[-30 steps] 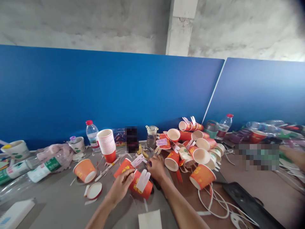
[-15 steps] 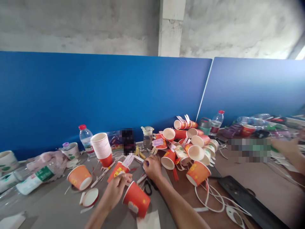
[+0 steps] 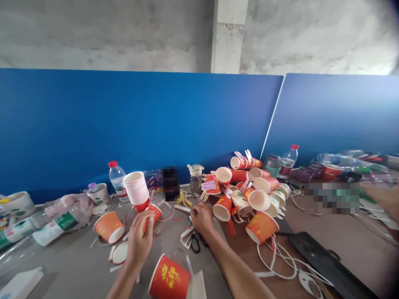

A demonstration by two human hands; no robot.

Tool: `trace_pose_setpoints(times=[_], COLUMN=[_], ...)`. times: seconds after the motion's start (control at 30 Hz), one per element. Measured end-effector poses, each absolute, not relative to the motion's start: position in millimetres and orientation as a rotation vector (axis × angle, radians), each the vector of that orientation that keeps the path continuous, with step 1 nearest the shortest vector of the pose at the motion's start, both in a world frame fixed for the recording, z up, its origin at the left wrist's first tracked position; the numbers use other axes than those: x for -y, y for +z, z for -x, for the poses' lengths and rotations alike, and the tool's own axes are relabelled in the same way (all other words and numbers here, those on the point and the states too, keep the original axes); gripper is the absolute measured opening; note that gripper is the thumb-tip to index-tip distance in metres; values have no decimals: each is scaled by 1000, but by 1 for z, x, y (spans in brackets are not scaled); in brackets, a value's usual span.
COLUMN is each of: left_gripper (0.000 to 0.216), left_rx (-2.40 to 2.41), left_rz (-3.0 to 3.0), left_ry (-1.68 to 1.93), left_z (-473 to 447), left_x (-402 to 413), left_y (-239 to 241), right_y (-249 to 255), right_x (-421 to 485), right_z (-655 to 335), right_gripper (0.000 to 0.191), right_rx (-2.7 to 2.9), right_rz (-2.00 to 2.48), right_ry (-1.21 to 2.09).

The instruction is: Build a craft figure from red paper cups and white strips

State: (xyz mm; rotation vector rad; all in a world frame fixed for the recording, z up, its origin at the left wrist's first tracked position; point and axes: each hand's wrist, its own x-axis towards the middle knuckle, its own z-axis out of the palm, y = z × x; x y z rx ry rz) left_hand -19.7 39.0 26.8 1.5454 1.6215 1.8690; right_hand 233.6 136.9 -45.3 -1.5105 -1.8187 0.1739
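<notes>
My left hand [image 3: 141, 234] is closed, its fingers pinching a red paper cup [image 3: 156, 211] that lies tilted beyond them; pale strips stick up by that cup. The hand's back hides part of it. To the right, my right hand [image 3: 202, 219] rests on the table with curled fingers. A small dark purple bit shows between them, and a slim white stick [image 3: 181, 207] ends near the fingertips. Another red paper cup [image 3: 170, 277] with yellow lettering lies on its side nearer me. Black-handled scissors [image 3: 195, 243] lie just below my right hand.
A tall stack of paper cups [image 3: 136, 189] stands behind my left hand. Many cups with paper ears [image 3: 258, 200] are heaped to the right. An orange cup [image 3: 109, 227] and plastic bottles [image 3: 56, 230] lie left. Another person's hand [image 3: 378, 199] reaches in at far right.
My left hand has shifted left and the eared cup has moved slightly away from me and turned. The nearer red cup has rolled, showing its lettering. My right hand stays almost still.
</notes>
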Motion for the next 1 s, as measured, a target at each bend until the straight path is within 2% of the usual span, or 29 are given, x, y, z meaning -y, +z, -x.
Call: trace_pose_setpoints(times=[0.17, 0.3, 0.43, 0.63, 0.83, 1.0], left_gripper=[50, 54, 40, 25, 32, 50], left_rx=[-1721, -1741, -1746, -1884, -1921, -1880], left_rz=[-1446, -1486, -1500, -1418, -1386, -1364], left_ry=[1980, 1993, 2007, 2029, 1895, 1844], left_z=[38, 41, 42, 48, 47, 42], left_x=[-50, -54, -52, -45, -53, -56], left_y=[14, 4, 4, 14, 10, -2], right_y=[-50, -49, -47, -52, -57, -61], right_x=[-137, -142, -149, -145, -142, -144], right_z=[-234, -237, -243, -246, -250, -251], right_gripper=[27, 13, 22, 26, 31, 43], right_rx=[1799, 1798, 1899, 2002, 2005, 1885], right_rz=[1461, 1328, 1154, 993, 976, 1027], right_ry=[194, 220, 282, 360, 351, 263])
